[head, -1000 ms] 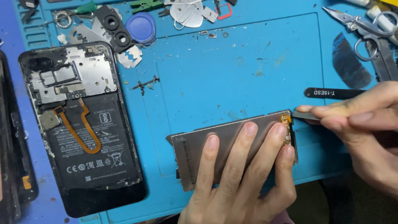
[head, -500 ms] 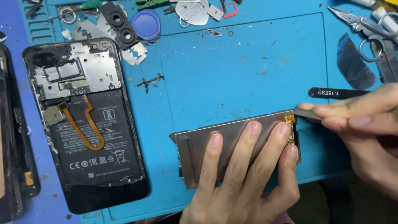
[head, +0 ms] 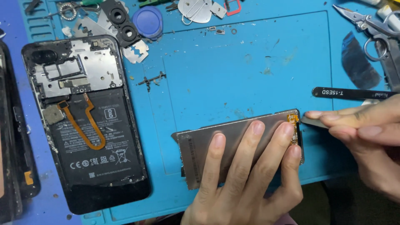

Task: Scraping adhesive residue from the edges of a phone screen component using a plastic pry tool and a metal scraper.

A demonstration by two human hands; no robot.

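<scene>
Fingers [head: 250,154] of the left hand [head: 246,183] lie spread and flat on the grey screen panel [head: 233,146], pinning it to the blue work mat [head: 233,71]. At the panel's right end, the right hand [head: 366,137] pinches a thin metal blade [head: 313,122] just beside the orange flex connector [head: 293,125]. An opened phone [head: 87,121] rests well apart at the left, black tweezers [head: 350,93] above the right hand.

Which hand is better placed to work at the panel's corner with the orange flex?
Right. The right hand already holds a thin metal tool at the corner of the display panel, while the left hand lies flat on it.
</scene>
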